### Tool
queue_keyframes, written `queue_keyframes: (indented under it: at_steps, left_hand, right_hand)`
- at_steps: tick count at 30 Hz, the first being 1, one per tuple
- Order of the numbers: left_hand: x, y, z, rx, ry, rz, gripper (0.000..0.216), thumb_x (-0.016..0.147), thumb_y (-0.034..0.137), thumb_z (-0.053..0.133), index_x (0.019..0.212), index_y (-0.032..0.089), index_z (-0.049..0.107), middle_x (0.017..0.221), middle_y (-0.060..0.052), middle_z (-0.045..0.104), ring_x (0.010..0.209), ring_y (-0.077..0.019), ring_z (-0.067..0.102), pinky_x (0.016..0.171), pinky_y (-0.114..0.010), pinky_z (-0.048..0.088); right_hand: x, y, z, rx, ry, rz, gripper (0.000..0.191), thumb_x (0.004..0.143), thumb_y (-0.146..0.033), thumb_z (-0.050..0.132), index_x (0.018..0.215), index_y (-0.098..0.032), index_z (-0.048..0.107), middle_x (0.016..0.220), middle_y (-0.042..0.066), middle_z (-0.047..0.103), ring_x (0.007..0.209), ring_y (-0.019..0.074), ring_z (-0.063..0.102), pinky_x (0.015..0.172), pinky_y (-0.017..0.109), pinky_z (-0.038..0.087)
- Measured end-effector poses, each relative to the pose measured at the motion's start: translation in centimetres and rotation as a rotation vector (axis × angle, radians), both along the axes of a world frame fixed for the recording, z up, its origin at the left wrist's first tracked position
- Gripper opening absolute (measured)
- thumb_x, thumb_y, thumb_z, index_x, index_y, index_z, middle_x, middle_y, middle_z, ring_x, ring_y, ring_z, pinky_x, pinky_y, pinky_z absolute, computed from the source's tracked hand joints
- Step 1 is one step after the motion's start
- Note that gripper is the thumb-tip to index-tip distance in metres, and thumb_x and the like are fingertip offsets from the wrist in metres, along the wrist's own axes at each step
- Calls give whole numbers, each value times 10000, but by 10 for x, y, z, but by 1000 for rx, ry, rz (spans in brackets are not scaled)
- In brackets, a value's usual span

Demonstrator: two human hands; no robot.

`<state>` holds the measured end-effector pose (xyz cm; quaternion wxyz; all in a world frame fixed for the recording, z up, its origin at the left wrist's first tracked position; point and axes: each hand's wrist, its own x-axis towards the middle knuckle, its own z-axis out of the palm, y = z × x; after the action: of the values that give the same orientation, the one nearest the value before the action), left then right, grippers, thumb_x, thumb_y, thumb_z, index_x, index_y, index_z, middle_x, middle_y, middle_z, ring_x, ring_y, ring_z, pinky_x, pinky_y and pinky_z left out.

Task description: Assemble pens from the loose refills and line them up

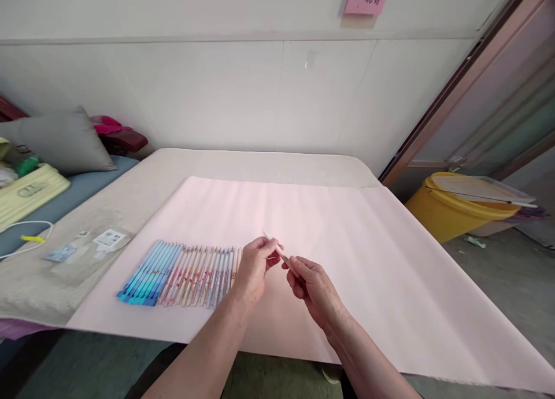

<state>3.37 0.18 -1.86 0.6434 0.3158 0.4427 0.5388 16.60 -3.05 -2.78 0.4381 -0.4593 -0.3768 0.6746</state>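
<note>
A slim pale pen [280,250] is held between both hands above the pink sheet [381,283]. My left hand [255,266] is closed in a pinch on its upper part, whose white end pokes out past the fingers. Thumb and fingers of my right hand [313,284] are closed round the lower end, hiding the tip. To the left lies a neat row of pens: blue ones [150,274], then pens with red patterns [188,277], then greyish ones [221,274]. My left hand and wrist partly cover the row's right end, where beige pens [236,259] show.
Clear plastic packaging [93,246] with labels lies on the beige cover at left. Beyond it are a grey cushion [65,141] and a yellow folded item [32,194]. A yellow bin [455,208] stands on the floor at right. A wall rises behind the table.
</note>
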Motion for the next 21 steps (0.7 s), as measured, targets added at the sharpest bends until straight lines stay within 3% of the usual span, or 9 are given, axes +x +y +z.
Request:
queue_keyframes:
  at_steps: [4, 7, 11, 17, 21]
  left_hand:
    - [-11, 10, 3, -52, -63, 121, 186, 696, 300, 633, 791, 140, 631, 824, -84, 638, 749, -135, 583, 671, -240, 450]
    - [-15, 14, 4, -63, -91, 153, 174, 690, 272, 634, 797, 135, 628, 824, -87, 642, 741, -131, 590, 655, -229, 455]
    - [-15, 14, 3, -75, -107, 187, 165, 689, 261, 634, 792, 134, 616, 812, -83, 645, 733, -129, 597, 665, -235, 465]
    - [-15, 14, 3, -86, -113, 187, 159, 704, 270, 626, 794, 140, 612, 818, -79, 648, 725, -122, 600, 654, -226, 464]
    - [-14, 13, 3, -66, -114, 153, 154, 710, 276, 623, 788, 143, 620, 805, -72, 644, 725, -119, 595, 656, -224, 457]
  right_hand:
    - [5, 1, 1, -7, 15, -11, 352, 831, -475, 449, 851, -159, 603, 668, 22, 568, 434, 62, 364, 433, 232, 209]
    - [6, 2, 3, 3, -27, -44, 270, 782, -417, 545, 855, -164, 605, 785, 50, 613, 508, 82, 448, 468, 226, 289]
    - [4, 1, 6, 29, -54, -78, 232, 711, -304, 634, 898, -177, 583, 771, 40, 628, 557, 104, 499, 518, 231, 352]
    - [3, -2, 9, 7, -30, -46, 369, 808, -503, 473, 895, -162, 583, 676, 47, 624, 456, 96, 447, 458, 236, 322]
    - [3, -2, 9, 2, -31, -40, 429, 785, -553, 483, 887, -151, 595, 742, 74, 634, 536, 123, 505, 501, 247, 364]
